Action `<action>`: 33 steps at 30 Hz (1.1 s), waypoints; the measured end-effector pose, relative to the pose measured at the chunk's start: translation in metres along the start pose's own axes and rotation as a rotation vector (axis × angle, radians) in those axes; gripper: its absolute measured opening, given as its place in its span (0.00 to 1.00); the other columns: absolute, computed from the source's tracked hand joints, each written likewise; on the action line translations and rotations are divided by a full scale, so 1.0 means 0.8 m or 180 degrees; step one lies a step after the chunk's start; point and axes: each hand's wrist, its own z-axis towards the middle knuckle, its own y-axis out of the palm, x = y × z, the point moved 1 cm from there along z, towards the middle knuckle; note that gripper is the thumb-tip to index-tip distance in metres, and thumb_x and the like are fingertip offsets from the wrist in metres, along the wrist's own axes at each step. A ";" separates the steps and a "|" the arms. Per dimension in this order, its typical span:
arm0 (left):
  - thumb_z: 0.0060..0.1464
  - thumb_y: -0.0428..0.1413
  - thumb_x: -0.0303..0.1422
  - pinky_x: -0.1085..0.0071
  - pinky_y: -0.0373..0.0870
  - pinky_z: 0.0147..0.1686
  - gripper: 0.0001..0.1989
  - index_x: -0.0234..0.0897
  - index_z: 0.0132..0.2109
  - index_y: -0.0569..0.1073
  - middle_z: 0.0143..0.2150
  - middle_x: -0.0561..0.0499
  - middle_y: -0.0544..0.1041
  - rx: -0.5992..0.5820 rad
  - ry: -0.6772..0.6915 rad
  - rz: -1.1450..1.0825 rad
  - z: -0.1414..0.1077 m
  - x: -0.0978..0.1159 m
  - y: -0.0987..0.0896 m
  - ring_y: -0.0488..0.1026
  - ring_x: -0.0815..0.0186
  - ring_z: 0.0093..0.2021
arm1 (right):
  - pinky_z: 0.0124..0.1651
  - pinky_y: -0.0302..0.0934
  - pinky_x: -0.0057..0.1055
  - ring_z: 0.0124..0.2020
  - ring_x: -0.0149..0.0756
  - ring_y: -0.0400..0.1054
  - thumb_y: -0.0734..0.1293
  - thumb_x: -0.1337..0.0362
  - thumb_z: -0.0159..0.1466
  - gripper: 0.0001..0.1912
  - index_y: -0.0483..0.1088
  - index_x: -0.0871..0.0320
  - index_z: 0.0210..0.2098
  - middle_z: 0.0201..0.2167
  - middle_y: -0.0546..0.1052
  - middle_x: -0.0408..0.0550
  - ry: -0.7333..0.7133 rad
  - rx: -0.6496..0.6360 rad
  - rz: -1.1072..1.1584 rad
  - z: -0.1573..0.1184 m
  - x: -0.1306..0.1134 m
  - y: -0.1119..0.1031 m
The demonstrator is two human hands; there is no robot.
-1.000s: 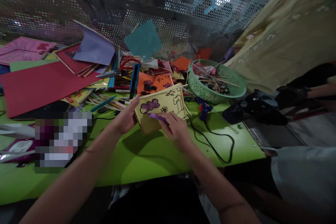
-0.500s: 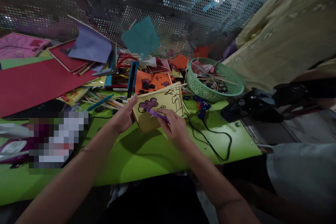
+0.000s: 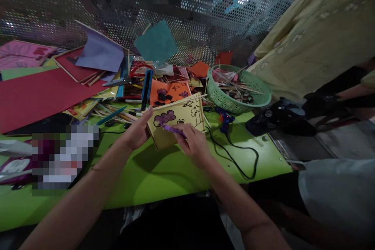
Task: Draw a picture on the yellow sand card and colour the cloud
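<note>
My left hand (image 3: 140, 129) grips the left edge of a yellow card (image 3: 162, 138), its thumb along the upper left corner. The card is tilted above the green table and bears black line drawings of a cloud, a flower, a bird and a tree. Purple colour fills most of the cloud (image 3: 167, 117). Closed round a purple pen (image 3: 174, 129), my right hand (image 3: 195, 142) has the tip at the cloud's lower left edge. Behind the card lies an orange sheet (image 3: 172, 89) with similar drawings.
A green basket (image 3: 234, 105) of sticks stands at the back right, near a blue glue gun (image 3: 225, 120) with a black cord. Scissors (image 3: 117, 82), sticks and coloured paper crowd the back left of the green table (image 3: 164, 179). A person in yellow clothing (image 3: 319, 39) is at the right.
The pen tip has moved slightly down and left on the cloud, and my right hand has shifted a little, showing more of the flower. At the right, the person's arm has come into view.
</note>
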 end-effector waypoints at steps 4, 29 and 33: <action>0.64 0.57 0.52 0.54 0.74 0.64 0.25 0.36 0.54 0.81 0.59 0.40 0.82 -0.0010 -0.0018 0.0011 0.000 0.000 0.000 0.77 0.47 0.63 | 0.44 0.70 0.36 0.42 0.42 0.77 0.60 0.61 0.76 0.11 0.72 0.55 0.52 0.44 0.82 0.54 0.0019 0.0056 0.0043 0.000 0.000 0.000; 0.64 0.57 0.51 0.51 0.70 0.66 0.27 0.33 0.56 0.80 0.58 0.37 0.83 -0.0032 -0.0047 0.0132 -0.004 0.006 0.012 0.76 0.45 0.63 | 0.44 0.71 0.36 0.41 0.41 0.76 0.61 0.61 0.76 0.12 0.73 0.53 0.53 0.43 0.81 0.51 0.0130 -0.0139 0.0073 0.001 -0.001 -0.002; 0.64 0.57 0.51 0.52 0.71 0.66 0.26 0.34 0.54 0.80 0.57 0.39 0.83 0.0001 -0.0018 0.0097 -0.003 0.005 0.012 0.77 0.46 0.62 | 0.44 0.71 0.36 0.42 0.41 0.77 0.60 0.61 0.76 0.12 0.73 0.54 0.53 0.44 0.82 0.53 0.0121 -0.0126 0.0044 0.001 -0.002 -0.003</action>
